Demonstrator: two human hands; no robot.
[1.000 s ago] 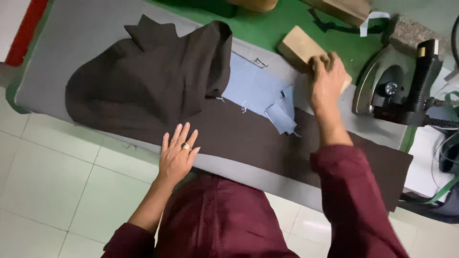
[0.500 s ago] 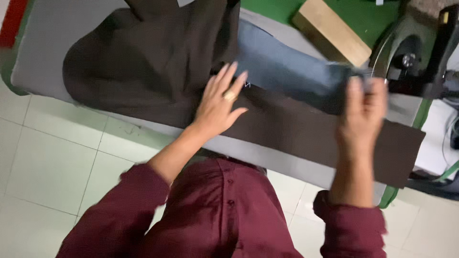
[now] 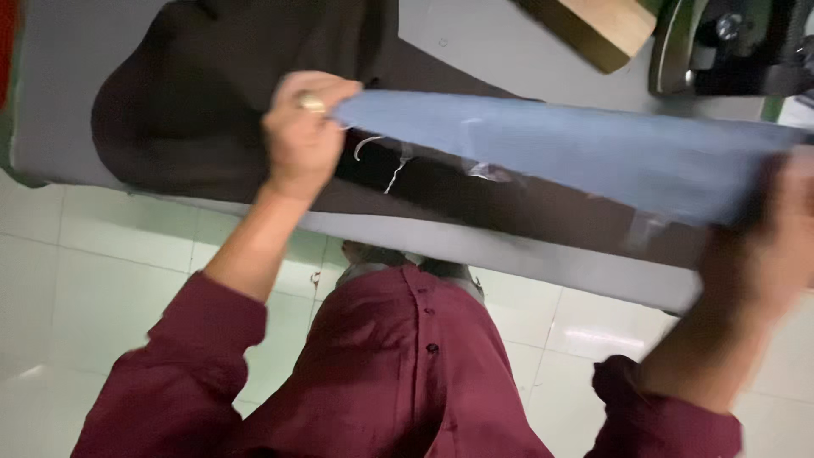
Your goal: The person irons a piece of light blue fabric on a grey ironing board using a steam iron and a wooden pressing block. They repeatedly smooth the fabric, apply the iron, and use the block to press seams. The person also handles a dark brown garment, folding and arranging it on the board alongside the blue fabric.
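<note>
Blue cloth [image 3: 551, 153] (taut), both hands [image 3: 301, 136] gripping

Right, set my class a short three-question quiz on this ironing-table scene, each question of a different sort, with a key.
1. True or false: both hands grip the light blue fabric strip.
2. What lies on the grey table beneath the strip?
A. a dark brown cloth
B. a white towel
C. a pair of scissors
3. Fill in: beside the wooden block, at the table's far right, stands an ____.

Key
1. True: the left hand pinches one end and the right hand, blurred, holds the other.
2. A, the dark brown cloth.
3. iron.
</note>
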